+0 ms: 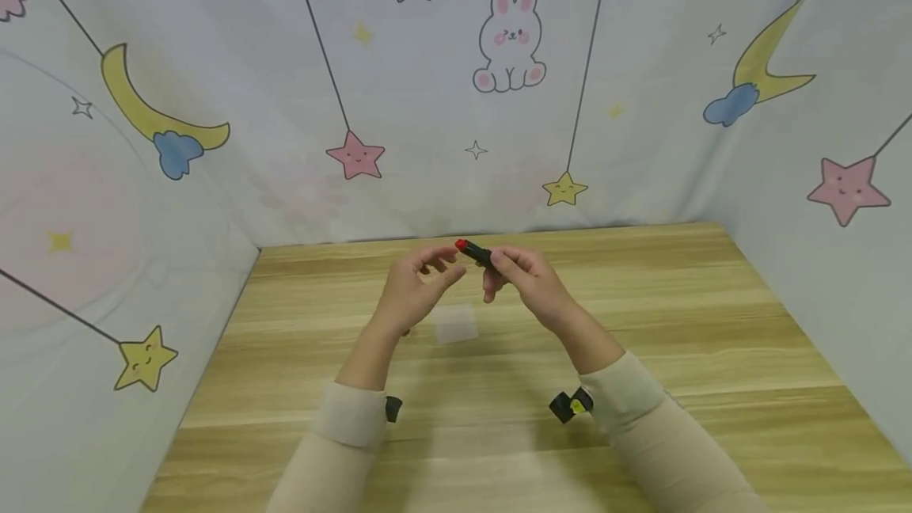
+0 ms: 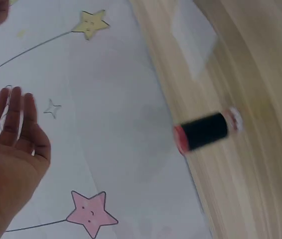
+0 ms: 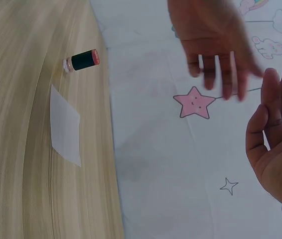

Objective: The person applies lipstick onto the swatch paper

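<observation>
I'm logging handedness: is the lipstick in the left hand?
No, the right hand holds the lipstick between thumb and fingers.

Left hand [image 1: 413,285] raised, loosely curved; right hand [image 1: 533,282] opposite, pinching; forearms [image 1: 349,426] angled inward.

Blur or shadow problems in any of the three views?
Head: soft shadows on the near tabletop, lipstick in the right hand fairly clear; left wrist: black cylinder and white sheet smeared; right wrist: left hand visibly blurred, probably motion, while the printed pink star is crisper; no strong glare in any view.
</observation>
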`<state>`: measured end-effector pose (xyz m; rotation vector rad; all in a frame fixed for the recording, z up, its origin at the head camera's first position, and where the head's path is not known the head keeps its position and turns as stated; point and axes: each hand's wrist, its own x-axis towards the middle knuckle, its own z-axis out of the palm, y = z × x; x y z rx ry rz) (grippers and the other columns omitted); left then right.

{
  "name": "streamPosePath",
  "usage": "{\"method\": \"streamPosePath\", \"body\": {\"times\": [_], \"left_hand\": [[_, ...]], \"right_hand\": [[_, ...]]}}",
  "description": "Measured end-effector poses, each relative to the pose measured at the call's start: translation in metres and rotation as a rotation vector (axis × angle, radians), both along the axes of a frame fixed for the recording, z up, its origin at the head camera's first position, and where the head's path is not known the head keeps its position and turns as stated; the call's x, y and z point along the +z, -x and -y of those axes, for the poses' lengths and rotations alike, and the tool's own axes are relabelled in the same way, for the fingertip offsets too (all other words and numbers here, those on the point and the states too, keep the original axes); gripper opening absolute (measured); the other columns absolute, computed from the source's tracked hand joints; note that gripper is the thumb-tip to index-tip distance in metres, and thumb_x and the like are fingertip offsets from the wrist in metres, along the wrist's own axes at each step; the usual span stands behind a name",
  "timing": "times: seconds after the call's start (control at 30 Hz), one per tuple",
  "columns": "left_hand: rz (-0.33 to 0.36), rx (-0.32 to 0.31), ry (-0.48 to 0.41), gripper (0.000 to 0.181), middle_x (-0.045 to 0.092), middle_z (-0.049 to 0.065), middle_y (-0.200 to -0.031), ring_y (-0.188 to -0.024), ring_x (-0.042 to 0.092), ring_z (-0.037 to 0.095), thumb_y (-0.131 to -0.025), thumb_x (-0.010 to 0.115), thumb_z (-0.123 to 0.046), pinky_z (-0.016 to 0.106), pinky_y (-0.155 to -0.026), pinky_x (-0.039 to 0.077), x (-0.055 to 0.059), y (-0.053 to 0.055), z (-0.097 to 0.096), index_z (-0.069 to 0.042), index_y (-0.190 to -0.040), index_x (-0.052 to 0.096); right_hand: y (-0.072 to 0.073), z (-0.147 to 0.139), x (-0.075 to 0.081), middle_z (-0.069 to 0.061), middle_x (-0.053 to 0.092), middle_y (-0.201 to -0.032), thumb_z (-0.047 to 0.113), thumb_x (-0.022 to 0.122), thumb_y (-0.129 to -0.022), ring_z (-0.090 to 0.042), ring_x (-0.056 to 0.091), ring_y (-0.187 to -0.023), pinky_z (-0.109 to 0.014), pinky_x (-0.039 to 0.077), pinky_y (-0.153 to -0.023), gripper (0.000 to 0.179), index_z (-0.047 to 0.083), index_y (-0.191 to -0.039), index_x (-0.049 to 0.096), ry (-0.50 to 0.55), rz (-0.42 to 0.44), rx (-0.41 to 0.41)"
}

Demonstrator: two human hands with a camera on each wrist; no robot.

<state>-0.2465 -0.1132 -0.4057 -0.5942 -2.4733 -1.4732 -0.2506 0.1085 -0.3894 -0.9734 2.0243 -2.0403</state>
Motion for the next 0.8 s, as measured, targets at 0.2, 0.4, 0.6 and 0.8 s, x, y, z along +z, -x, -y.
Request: {"method": "streamPosePath", "body": {"times": [0.2,0.4,0.6,0.8], "left_hand": [[-0.002,0.061,0.755,0.043,0.069,0.009,-0.122,-0.114,0.064,0.031,-0.091,0.078,-0.038,0.051,-0.099,0.046,-0.032,0.012,0.021,-0.009,-0.123,0.073],[0.085,0.078,0.931,0.05,0.068,0.007,-0.121,-0.111,0.062,0.032,-0.084,0.081,-0.048,0.055,-0.093,0.043,-0.052,0.017,0.023,-0.016,-0.122,0.075],[0.129,0.037,1.019,0.048,0.064,0.006,-0.117,-0.108,0.057,0.032,-0.087,0.076,-0.049,0.055,-0.094,0.041,-0.061,0.016,0.021,-0.016,-0.123,0.074],[0.106,0.031,1.058,0.04,0.063,0.005,-0.104,-0.097,0.057,0.031,-0.084,0.08,-0.048,0.052,-0.085,0.043,-0.064,0.013,0.018,-0.015,-0.108,0.076]], "right_hand": [[0.001,0.0,-0.002,-0.002,0.064,-0.076,0.017,0.044,-0.11,-0.017,0.065,-0.068,-0.033,0.053,-0.076,0.03,-0.006,-0.102,0.063,0.006,0.015,-0.009],[0.003,0.001,-0.004,-0.003,0.064,-0.076,0.015,0.046,-0.109,-0.017,0.066,-0.067,-0.033,0.055,-0.073,0.029,-0.008,-0.104,0.063,0.011,-0.002,-0.009],[0.005,0.0,-0.008,-0.003,0.064,-0.075,0.015,0.047,-0.109,-0.018,0.066,-0.066,-0.033,0.054,-0.073,0.029,-0.008,-0.104,0.063,-0.003,-0.001,-0.027],[0.006,-0.002,-0.011,-0.005,0.064,-0.076,0.016,0.048,-0.109,-0.02,0.065,-0.067,-0.034,0.054,-0.074,0.029,-0.008,-0.104,0.063,-0.01,0.008,-0.036]]}}
